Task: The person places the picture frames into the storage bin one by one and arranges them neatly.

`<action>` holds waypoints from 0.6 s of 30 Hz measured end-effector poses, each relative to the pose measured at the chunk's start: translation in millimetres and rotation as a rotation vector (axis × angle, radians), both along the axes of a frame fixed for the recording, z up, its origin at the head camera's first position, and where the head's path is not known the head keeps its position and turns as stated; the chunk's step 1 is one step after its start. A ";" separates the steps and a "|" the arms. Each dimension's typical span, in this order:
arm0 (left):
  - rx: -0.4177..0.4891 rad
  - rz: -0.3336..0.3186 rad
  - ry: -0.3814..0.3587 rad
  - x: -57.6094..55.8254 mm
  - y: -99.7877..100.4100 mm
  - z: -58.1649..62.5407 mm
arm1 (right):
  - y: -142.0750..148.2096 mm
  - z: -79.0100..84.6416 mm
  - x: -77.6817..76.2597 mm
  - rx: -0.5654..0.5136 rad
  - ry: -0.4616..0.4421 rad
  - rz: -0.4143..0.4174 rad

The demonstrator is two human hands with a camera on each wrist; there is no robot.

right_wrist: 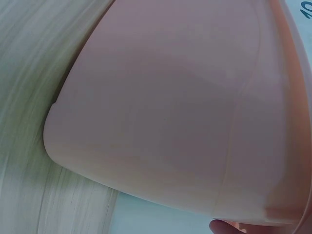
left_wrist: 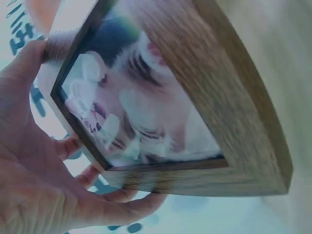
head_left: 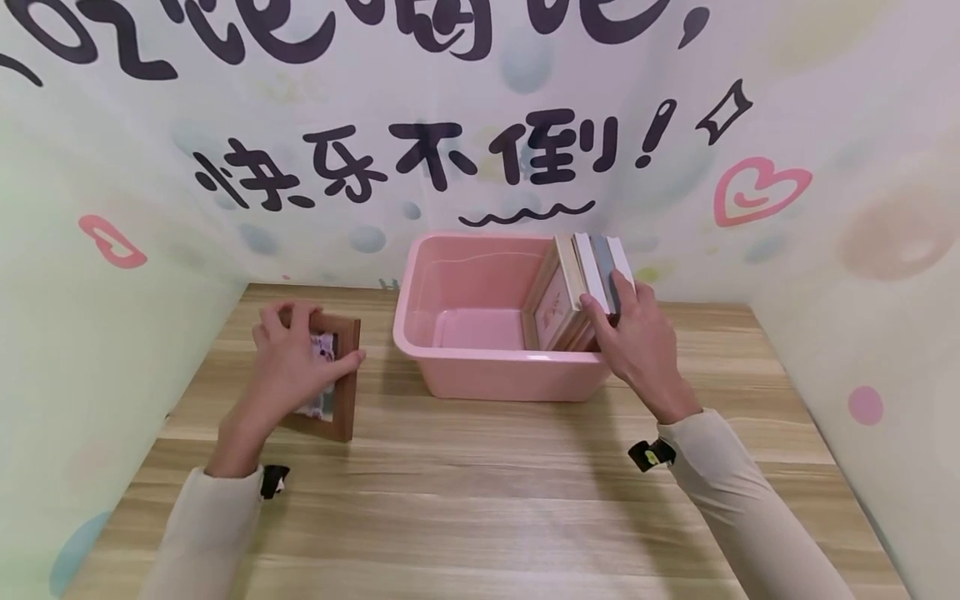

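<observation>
My left hand (head_left: 288,362) grips a brown wooden picture frame (head_left: 345,375) by its upper edge, thumb on the right and fingers across the top. The frame stands upright or nearly so at the table's left. In the left wrist view the hand (left_wrist: 44,170) curls around the wooden frame (left_wrist: 195,63), which holds a photo of a pale furry animal. My right hand (head_left: 641,342) holds the tops of several picture frames (head_left: 562,292) leaning together in the right end of a pink plastic bin (head_left: 510,379). In the right wrist view, the bin's wall (right_wrist: 170,107) hides most of that hand.
A light wood-grain table (head_left: 465,500) lies under everything. Behind it and on both sides hang printed white backdrops (head_left: 360,233) with large black lettering. The bin stands near the back edge, close to the rear backdrop. Its left half shows bare floor.
</observation>
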State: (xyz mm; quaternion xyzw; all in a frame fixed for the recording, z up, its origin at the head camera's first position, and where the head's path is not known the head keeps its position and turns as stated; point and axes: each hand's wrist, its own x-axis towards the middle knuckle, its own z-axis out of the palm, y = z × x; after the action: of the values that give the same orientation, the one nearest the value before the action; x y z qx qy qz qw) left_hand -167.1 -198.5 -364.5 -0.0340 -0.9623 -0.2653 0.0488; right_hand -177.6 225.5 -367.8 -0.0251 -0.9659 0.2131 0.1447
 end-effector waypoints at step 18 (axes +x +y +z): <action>-0.020 -0.226 0.303 -40.5 62.7 97.6 | 0.5 -0.8 0.2 0.021 0.020 -0.005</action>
State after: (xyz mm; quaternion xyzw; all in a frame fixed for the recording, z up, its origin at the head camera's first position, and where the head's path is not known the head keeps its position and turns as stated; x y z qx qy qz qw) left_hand -207.6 -135.8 -266.9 -0.1819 -0.9366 -0.2515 0.1629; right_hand -177.4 226.0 -368.7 -0.0237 -0.9665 0.2030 0.1551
